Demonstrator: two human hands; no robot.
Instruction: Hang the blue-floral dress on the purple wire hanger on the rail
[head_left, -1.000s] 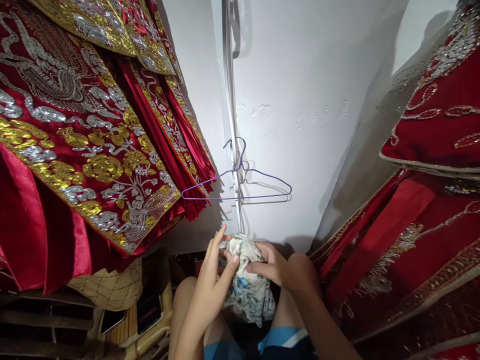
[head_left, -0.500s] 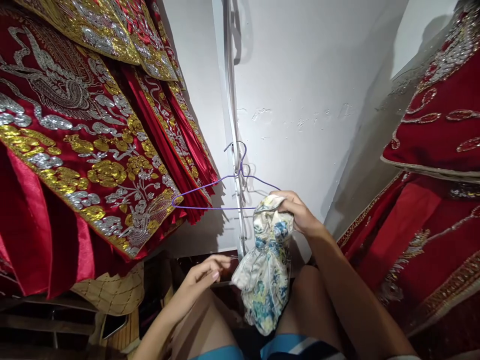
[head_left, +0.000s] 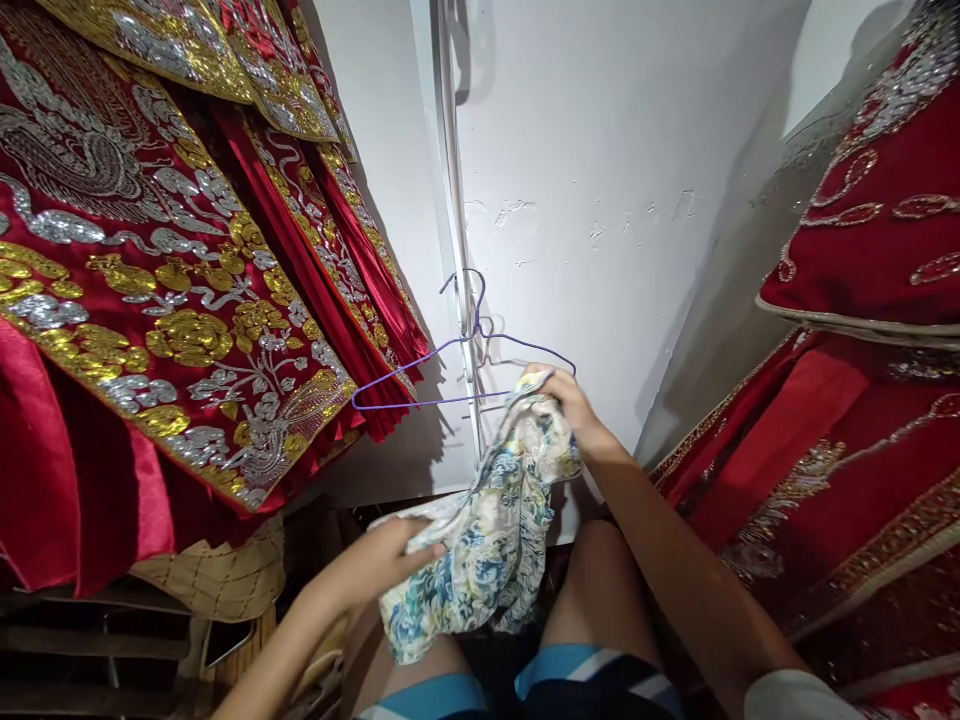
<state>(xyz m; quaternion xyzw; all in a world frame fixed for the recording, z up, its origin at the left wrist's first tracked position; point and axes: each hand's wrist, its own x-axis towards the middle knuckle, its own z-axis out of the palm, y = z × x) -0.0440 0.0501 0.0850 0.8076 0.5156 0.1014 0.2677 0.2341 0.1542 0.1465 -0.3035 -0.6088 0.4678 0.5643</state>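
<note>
The floral garment is suspended above the thighs and beneath the purple hanger, its long axis slanted from upper right to lower left between the two hands. Its top edge is pinched in the closed fingers of the right hand, the hand nearer the hanger, whose right end is overlapped in this view, while its lower left is met by the left hand, whose grip cannot be told because its fingers are partly hidden. The pale cloth is crumpled and printed in blue and yellow-green.
</note>
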